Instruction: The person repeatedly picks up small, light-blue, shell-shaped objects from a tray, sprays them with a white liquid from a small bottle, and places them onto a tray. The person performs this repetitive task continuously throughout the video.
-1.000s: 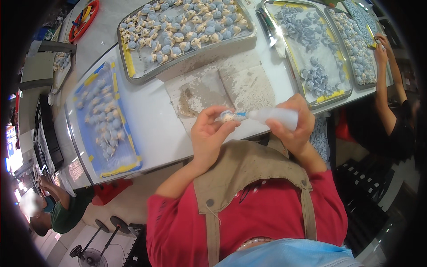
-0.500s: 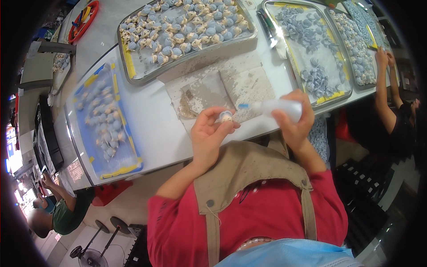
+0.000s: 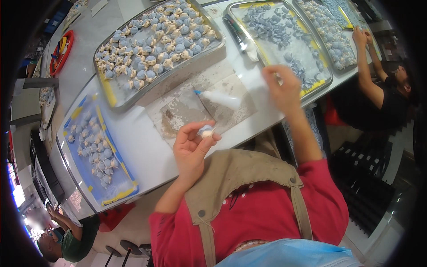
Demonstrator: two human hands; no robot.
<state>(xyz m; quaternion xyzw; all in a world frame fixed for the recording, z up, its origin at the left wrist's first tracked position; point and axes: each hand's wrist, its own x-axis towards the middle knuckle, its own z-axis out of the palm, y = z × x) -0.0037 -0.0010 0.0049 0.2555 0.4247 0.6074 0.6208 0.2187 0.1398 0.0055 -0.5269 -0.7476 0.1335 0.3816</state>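
Note:
My left hand (image 3: 189, 151) pinches a small figurine (image 3: 206, 130), pale blue on top and cream below, between thumb and fingers. A translucent white squeeze bottle (image 3: 224, 100) with a blue tip lies on the stained board (image 3: 243, 89) beyond that hand. My right hand (image 3: 284, 86) is raised at the near left edge of a metal tray (image 3: 267, 60) of loose blue, petal-like pieces (image 3: 271, 26). Its fingers are curled and blurred by motion; something small shows among them, too unclear to name.
A large metal tray (image 3: 109, 91) of blue-and-cream figurines stands behind the board. On the left lies a blue tray (image 3: 126, 189) with more figurines. Slim tools (image 3: 233, 31) rest between the metal trays. A co-worker's arms (image 3: 371, 66) reach in at the far right.
The squeeze bottle has left my right hand and lies on the board. That hand has moved up to the petal tray. My left hand still holds the figurine. The whole view has shifted.

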